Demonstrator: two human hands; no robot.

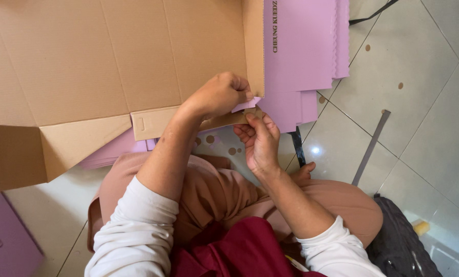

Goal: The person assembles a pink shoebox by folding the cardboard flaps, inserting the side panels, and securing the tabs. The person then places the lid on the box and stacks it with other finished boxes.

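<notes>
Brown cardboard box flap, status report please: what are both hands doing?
Left hand pinching the pink-faced corner tab of the flat brown cardboard box. Right hand gripping the flap edge from below. Stack of pink cardboard sheets underneath, nothing blocking.

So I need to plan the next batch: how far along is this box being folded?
Early, it seems. Done: one side panel stands upright along the pink stack. In hand: left hand and right hand pinch a small corner flap. Left: the cardboard sheet lies mostly flat, its tab unfolded.
</notes>
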